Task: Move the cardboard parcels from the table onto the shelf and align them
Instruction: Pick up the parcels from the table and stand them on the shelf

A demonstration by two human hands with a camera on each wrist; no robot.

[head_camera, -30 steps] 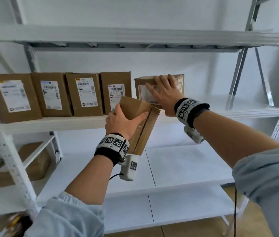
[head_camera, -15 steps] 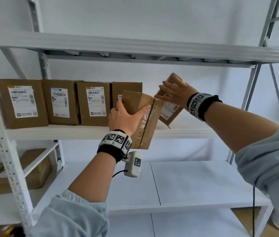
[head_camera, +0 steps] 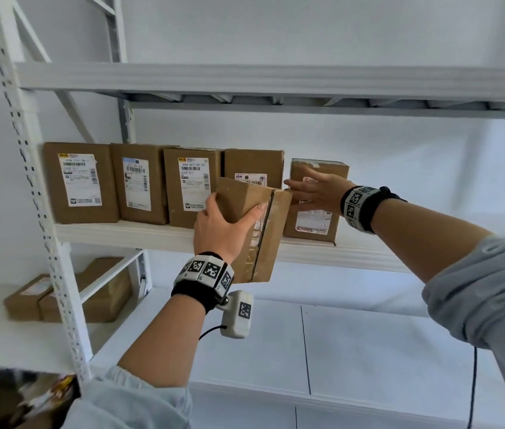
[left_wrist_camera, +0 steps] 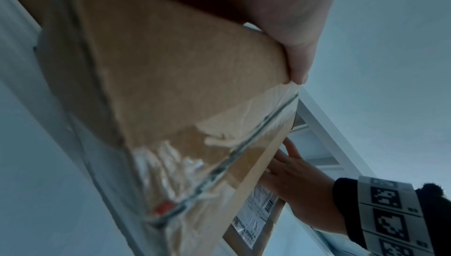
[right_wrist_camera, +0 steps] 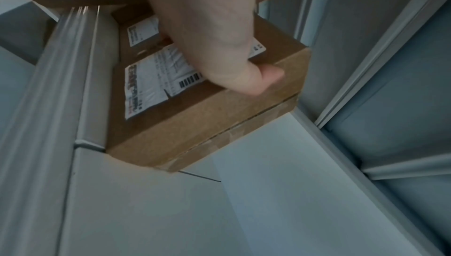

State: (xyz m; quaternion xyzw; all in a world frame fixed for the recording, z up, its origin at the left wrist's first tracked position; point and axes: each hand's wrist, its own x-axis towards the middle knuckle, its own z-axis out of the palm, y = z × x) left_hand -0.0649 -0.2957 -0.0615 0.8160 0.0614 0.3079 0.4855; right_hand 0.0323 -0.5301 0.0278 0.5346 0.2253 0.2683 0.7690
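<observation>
The left hand (head_camera: 223,226) has its grip around a brown taped cardboard parcel (head_camera: 257,233), tilted in front of the white metal shelf (head_camera: 121,232). The right hand (head_camera: 316,193) lies released, fingers flat, apparently steadying the upright fifth brown cardboard parcel (head_camera: 313,221) standing on that shelf beside four others.

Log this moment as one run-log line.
left hand: grips taped parcel before shelf | right hand: flat on fifth parcel, upright | four parcels aligned

fourth parcel (head_camera: 254,168): label half-hidden | held parcel (head_camera: 254,227): covers it
</observation>
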